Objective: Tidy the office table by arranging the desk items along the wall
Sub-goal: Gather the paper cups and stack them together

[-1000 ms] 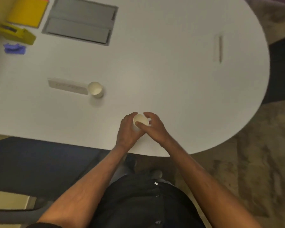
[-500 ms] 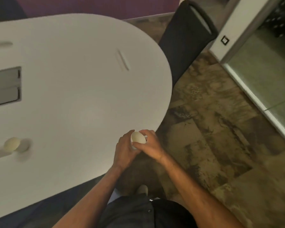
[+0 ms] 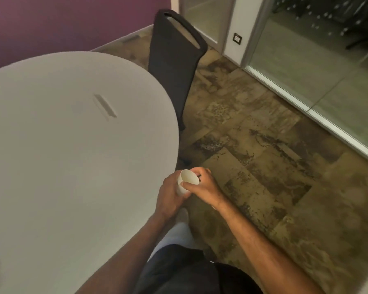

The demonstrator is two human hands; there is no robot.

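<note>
Both hands grip a white paper cup (image 3: 187,181) off the table's edge: left hand (image 3: 170,193) wrapping its side, right hand (image 3: 202,186) pinching its rim. Beyond, the white table (image 3: 72,155); the cup is not yet placed along the wall.

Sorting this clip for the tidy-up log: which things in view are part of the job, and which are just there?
Part of the job:
- cup, held by both hands
- left hand, wrapped round its side
- right hand, pinching its rim
- table, to be tidied

Just there:
- chair at the table's far end
- slot in the tabletop
- glass partition
- purple wall
</note>
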